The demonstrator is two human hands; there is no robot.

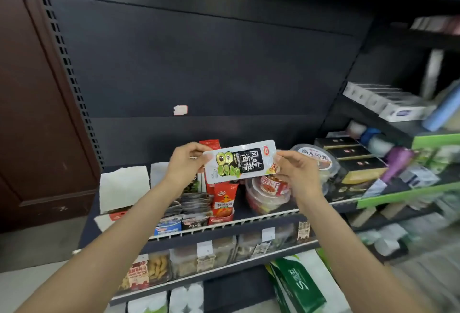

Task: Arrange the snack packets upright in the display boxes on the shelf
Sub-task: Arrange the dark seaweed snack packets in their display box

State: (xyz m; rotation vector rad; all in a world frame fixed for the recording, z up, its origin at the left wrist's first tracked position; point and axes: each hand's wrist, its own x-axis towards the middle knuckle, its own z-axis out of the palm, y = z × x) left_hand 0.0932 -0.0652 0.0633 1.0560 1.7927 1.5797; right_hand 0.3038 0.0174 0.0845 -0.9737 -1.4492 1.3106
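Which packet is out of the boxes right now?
The white-and-black packet, held sideways above the shelf with the left hand and right hand pinching its ends. The red packets stand upright in their box.

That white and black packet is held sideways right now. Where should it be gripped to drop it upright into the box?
Probably by one short end. The packet lies sideways, long and flat, pinched at both ends by the left hand and right hand. Keep the right-end pinch, turn it vertical and lower it from above into the box of dark packets.
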